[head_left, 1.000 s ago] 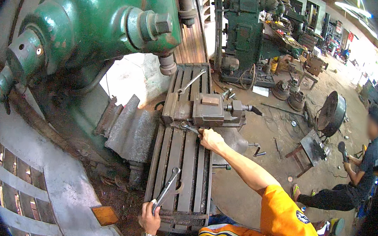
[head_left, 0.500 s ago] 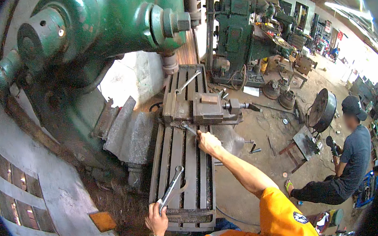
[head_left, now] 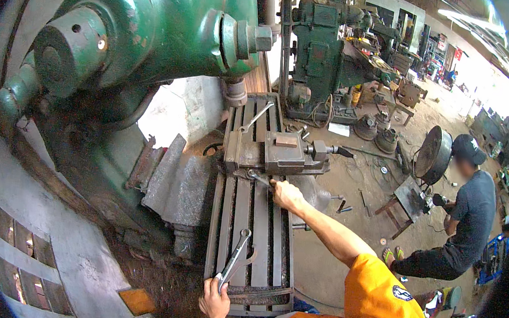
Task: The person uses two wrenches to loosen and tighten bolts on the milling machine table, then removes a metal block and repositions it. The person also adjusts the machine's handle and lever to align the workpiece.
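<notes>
My right hand (head_left: 288,196) is closed round one end of a wrench (head_left: 259,177). The wrench's ring end sits at the near base of a machine vise (head_left: 282,150), where a bolt would be; the bolt itself is hidden. My left hand (head_left: 214,301), with a metal watch at the wrist, grips the lower end of a long combination wrench (head_left: 234,255). That wrench slants over the near part of the slotted machine table (head_left: 261,220), its ring end pointing away from me. A curved brownish metal piece (head_left: 250,258) shows beside it.
Another wrench (head_left: 257,117) lies on the table beyond the vise. A big green machine head (head_left: 157,23) overhangs at upper left. At right, a person (head_left: 474,208) in dark clothes bends by a small metal stand (head_left: 407,199). A second green machine (head_left: 318,55) stands behind.
The whole view has shifted slightly, so things sit a little lower. Both hands keep their grips on the wrenches. The person at right has lowered the tool in their hands.
</notes>
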The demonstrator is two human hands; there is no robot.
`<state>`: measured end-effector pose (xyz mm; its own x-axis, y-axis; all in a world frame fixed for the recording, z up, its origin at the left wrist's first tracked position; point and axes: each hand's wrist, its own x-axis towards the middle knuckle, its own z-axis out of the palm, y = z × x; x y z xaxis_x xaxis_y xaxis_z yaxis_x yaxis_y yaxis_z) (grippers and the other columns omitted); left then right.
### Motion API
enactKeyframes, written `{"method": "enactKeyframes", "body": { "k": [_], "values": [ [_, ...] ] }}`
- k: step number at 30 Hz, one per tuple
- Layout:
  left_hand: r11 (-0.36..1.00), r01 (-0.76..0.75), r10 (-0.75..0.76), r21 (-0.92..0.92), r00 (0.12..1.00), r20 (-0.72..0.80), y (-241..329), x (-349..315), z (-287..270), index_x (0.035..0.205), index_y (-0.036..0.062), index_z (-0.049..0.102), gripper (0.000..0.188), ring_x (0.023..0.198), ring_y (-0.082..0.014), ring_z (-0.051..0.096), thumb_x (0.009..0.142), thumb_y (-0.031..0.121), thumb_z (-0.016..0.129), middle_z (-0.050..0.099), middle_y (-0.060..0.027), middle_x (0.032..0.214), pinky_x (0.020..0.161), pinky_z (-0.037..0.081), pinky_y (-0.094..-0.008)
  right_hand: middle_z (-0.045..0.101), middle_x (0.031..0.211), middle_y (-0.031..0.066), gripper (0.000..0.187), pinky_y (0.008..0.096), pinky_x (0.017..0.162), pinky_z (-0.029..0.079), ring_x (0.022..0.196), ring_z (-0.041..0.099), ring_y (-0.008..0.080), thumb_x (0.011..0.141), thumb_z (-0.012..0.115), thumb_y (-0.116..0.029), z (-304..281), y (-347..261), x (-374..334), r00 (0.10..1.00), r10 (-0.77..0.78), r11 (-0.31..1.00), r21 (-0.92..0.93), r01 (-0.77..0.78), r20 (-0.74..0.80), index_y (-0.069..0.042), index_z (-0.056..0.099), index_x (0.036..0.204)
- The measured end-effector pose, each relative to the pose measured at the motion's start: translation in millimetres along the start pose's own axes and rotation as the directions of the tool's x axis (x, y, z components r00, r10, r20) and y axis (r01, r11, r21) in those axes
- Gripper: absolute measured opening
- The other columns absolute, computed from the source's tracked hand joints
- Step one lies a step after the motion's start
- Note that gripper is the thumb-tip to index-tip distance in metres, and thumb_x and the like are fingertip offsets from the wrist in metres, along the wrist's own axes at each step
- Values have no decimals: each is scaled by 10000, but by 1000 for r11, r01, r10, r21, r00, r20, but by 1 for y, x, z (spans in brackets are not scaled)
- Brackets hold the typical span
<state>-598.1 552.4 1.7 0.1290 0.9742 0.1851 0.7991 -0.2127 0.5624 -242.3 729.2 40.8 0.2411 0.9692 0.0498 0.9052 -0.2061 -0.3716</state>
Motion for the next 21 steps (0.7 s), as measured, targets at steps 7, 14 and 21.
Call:
{"method": "enactKeyframes", "body": {
  "k": [7, 14, 21],
  "values": [
    [1000, 2, -2, 31, 1000, -1, 2, 2, -1, 1175, 125, 619, 350, 822, -306, 647, 893, 333, 640, 606, -37, 1096, 626, 477, -441, 667, 845, 287, 412, 520, 674, 566, 791, 676, 443, 847, 525, -133, 13, -1, -2, 999, -3, 1000, 26, 2, 49, -63, 551, 1252],
    [999, 26, -26, 23, 1000, -4, 17, 4, -12, 1184, 157, 615, 351, 811, -315, 639, 883, 335, 643, 590, -36, 1085, 612, 481, -451, 692, 1019, 217, 438, 510, 777, 564, 912, 685, 399, 836, 503, -130, -8, -4, 4, 983, 85, 993, 65, -96, 164, -128, 590, 1265],
    [990, -44, 43, -133, 999, -14, 44, 4, -27, 1141, 9, 646, 355, 977, -370, 591, 917, 284, 659, 604, -177, 1080, 822, 473, -438, 685, 1022, 235, 398, 501, 748, 572, 904, 691, 401, 1032, 306, -215, 19, -23, -19, 973, 167, 956, 215, -199, 159, 8, 546, 1258]
  ]
}}
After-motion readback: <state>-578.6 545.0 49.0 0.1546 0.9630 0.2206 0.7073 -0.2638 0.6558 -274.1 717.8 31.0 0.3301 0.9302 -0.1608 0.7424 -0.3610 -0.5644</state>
